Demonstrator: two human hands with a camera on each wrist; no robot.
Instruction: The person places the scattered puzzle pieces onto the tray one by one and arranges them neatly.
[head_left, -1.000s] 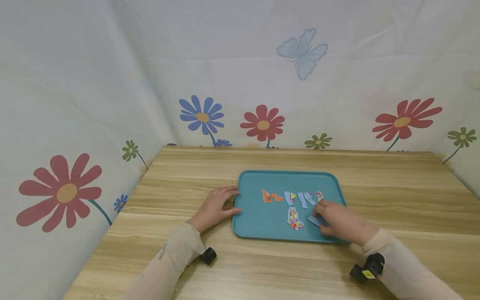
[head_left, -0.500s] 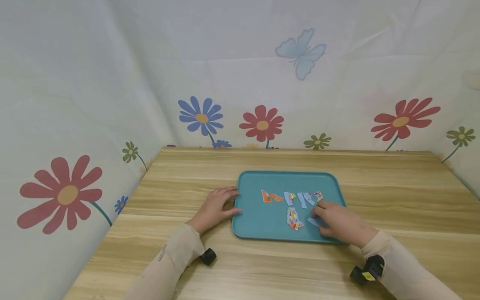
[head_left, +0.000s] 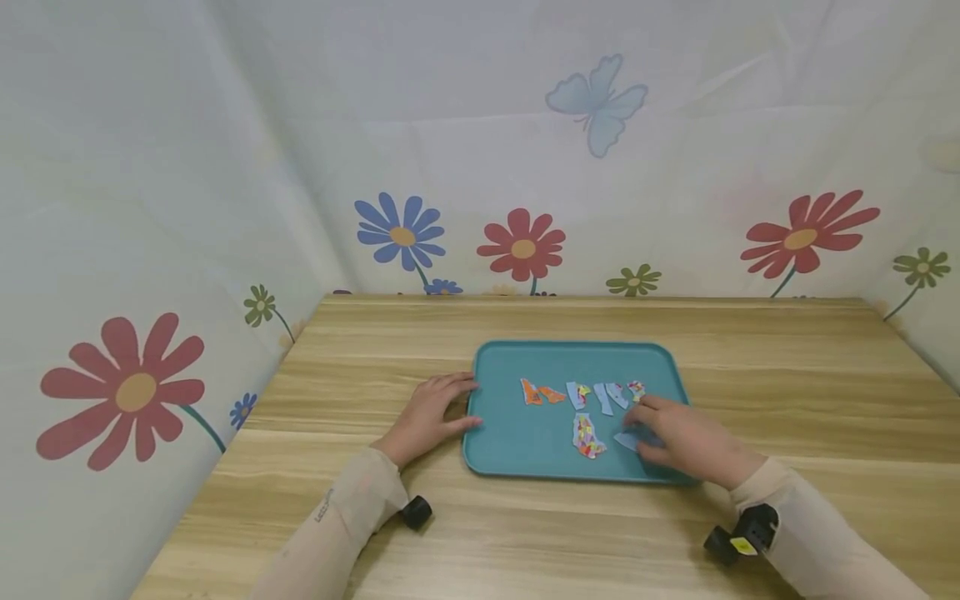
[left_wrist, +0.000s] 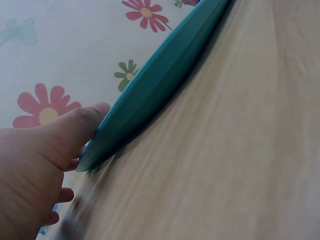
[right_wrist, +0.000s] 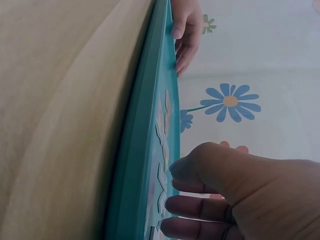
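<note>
My left hand (head_left: pixel 429 418) rests at the left rim of a teal tray (head_left: pixel 510 454), thumb and fingers spread apart and touching its edge. In the left wrist view the thumb (left_wrist: pixel 85 120) lies against the rim. Over the tray's right part, my right hand (head_left: pixel 693 437) reaches with bent, loose fingers above a pale blue flat piece (head_left: pixel 627 440), partly hidden by the fingers. A larger multicoloured piece (head_left: pixel 587 437) lies to the left of it. Behind lie two orange pieces (head_left: pixel 531 392), a blue-and-yellow piece (head_left: pixel 577 395), two pale blue pieces (head_left: pixel 603 400) and a small patterned piece (head_left: pixel 636 389).
The tray lies on a wood-grain table (head_left: pixel 390 333). A pale cloth wall (head_left: pixel 300 167) printed with flowers and a butterfly stands at the back and sides. Small black cameras (head_left: pixel 417 512) sit at both wrists.
My right hand has shifted slightly to the right, its thumb and fingers still around the pale blue piece. The left hand stays at the tray's edge. The pieces look unmoved.
</note>
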